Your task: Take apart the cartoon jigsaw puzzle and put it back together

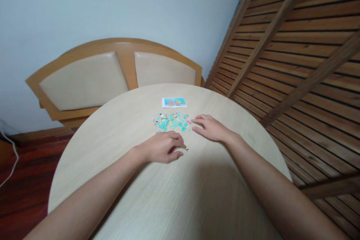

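A loose spread of small turquoise and multicoloured jigsaw puzzle pieces (177, 120) lies on the round pale wood table (118, 131). In front of the spread, my left hand (163, 147) rests low, its index fingertip at a tiny cluster of puzzle pieces (186, 147). Its thumb is apart from the index finger, and the other fingers are partly curled. At the right edge of the spread is my right hand (209, 127), fingers stretched toward the pieces and thumb apart. Nothing shows in its grasp. Beyond the pieces lies a small printed picture card (174, 102) with a turquoise background and cartoon figures.
A wooden headboard (128, 63) with cream panels stands behind the table against a pale wall (135, 3). Slatted wooden boards (281, 52) lean along the right. At the left, a white cable (14, 157) hangs over the dark red floor (28, 180).
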{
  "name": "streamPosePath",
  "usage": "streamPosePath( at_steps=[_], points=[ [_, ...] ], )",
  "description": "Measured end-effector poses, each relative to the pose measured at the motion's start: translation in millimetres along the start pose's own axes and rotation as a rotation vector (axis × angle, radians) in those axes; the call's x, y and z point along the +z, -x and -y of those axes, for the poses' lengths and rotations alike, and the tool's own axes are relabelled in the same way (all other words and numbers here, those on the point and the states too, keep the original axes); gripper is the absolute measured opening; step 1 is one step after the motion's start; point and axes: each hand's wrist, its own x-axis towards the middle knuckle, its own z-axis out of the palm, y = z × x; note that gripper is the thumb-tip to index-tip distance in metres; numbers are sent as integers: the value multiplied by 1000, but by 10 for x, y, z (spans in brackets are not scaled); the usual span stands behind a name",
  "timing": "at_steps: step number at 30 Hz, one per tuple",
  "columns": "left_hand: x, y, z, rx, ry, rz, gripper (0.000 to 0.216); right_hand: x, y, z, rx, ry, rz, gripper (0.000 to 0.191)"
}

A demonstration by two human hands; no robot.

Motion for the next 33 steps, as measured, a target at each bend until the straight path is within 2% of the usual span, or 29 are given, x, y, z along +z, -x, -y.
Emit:
streamPosePath(
  at_steps=[3, 10, 16, 22, 28, 33],
  points=[
    [-40, 20, 70, -49, -33, -5, 22, -34, 1, -28, 51, 68, 36, 33],
    [-74, 51, 192, -126, -75, -4, 21, -185, 21, 37, 71, 74, 89, 35],
    [-44, 55, 217, -121, -77, -13, 20, -232, 16, 218, -68, -61, 173, 35],
    [-12, 59, 246, -111, -93, -38, 21, -145, -9, 393, -261, -220, 221, 31],
    [-1, 50, 243, -177, -168, -79, 23, -14, -36, 556, -323, -241, 159, 23],
    [-13, 40, 244, -253, -272, -96, 22, 25, -36, 707, -316, -279, 167, 33]
  ],
)
